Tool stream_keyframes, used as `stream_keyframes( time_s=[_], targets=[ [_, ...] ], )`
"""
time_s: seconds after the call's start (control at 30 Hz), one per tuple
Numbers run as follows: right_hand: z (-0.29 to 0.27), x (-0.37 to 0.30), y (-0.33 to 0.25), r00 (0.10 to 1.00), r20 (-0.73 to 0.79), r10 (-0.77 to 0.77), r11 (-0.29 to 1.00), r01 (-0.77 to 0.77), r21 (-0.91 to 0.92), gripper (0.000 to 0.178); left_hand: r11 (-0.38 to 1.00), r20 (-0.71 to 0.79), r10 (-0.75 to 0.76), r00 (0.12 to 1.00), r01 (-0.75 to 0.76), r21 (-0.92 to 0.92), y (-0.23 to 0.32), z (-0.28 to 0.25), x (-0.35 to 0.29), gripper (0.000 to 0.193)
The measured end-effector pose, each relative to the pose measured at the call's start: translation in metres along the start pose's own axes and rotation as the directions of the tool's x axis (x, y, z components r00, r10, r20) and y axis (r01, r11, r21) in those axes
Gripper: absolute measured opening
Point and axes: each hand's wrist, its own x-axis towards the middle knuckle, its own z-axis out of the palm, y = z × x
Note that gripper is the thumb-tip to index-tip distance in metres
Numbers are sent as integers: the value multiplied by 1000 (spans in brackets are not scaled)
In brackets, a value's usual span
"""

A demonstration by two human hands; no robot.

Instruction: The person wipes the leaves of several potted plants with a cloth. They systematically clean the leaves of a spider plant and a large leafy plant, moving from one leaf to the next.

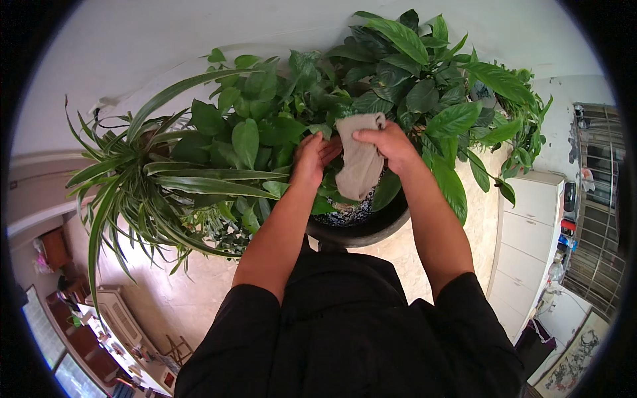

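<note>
My right hand (393, 144) grips a folded beige cloth (359, 162), thumb on top. The cloth hangs down over the dark round pot (361, 233), above a bed of black and white bits. To its left is my left hand (314, 158), thumb apart and fingers stretched toward the cloth's edge; some fingertips are partly hidden. Just beyond its thumb lies a green leaf (321, 130). Broad-leaved green plants (245, 140) crowd round both hands, and large glossy leaves (454, 119) rise beyond my right hand.
A spider plant (139, 162) spreads long arching leaves at the left. White wall (279, 26) stands behind the plants. White drawers (528, 232) and a barred window (600, 205) are at the right. Tan floor (179, 292) shows below, with a white-topped table (133, 355) at lower left.
</note>
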Motion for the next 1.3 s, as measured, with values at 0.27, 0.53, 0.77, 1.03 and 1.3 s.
stream_keyframes(
  time_s=[0.27, 0.53, 0.77, 1.03, 1.3],
  targets=[
    [7, 26, -23, 999, -36, -29, 936, 39, 350, 35, 979, -4, 74, 997, -72, 190, -2, -11, -4, 12],
    [8, -14, 23, 996, 94, -8, 998, 2, 64, 36, 952, 37, 47, 998, -56, 301, 11, -17, -19, 13],
    [38, -16, 46, 988, 122, 89, 982, -108, 157, 36, 904, -72, 99, 992, -60, 423, 6, -29, -15, 18],
    [39, -29, 60, 996, -88, 23, 926, 12, 377, 30, 904, -10, 62, 998, -52, 425, 16, -29, -20, 12],
    [60, -31, 75, 991, 97, 94, 919, -124, 373, 36, 881, -4, 81, 997, -70, 468, 14, -36, -22, 17]
  ],
)
